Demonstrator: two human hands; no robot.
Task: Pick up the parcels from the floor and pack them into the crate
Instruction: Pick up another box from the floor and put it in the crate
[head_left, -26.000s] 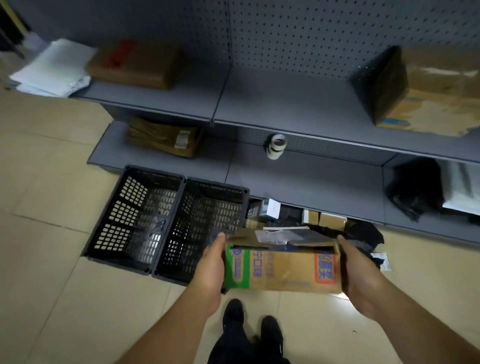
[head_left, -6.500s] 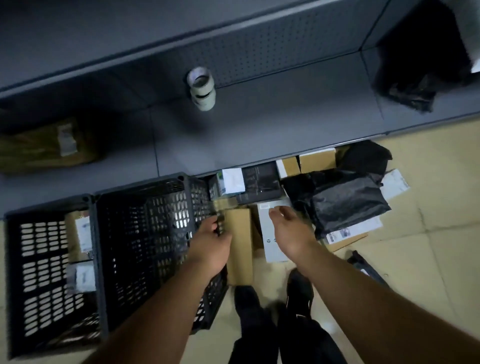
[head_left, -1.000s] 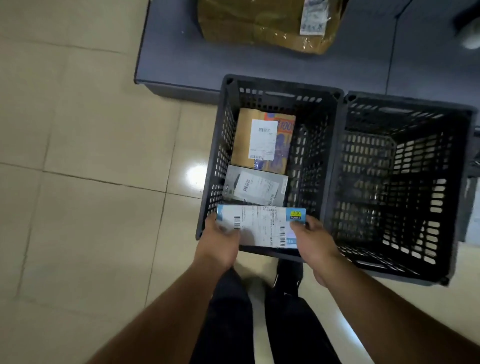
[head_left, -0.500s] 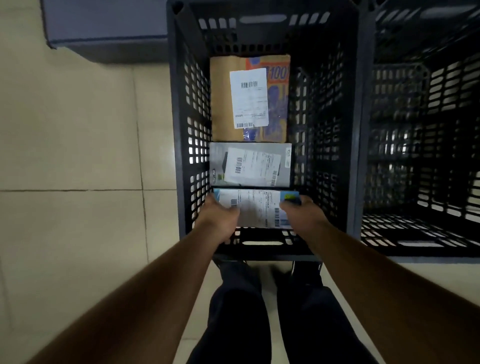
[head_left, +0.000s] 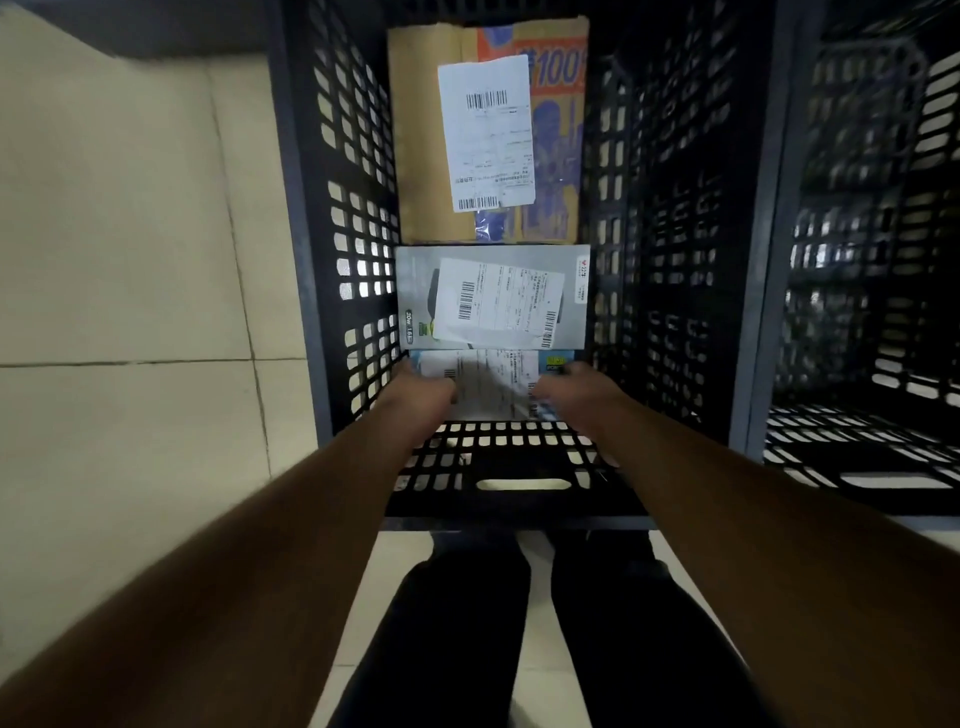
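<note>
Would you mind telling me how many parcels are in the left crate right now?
3. A brown cardboard parcel lies at the far end, a grey box in the middle, and a white-labelled parcel nearest, held by both hands. Any underneath would be hidden.

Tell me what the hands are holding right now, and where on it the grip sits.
Both hold the white-labelled parcel low inside the left crate: left hand on its left end, right hand on its right end.
</note>
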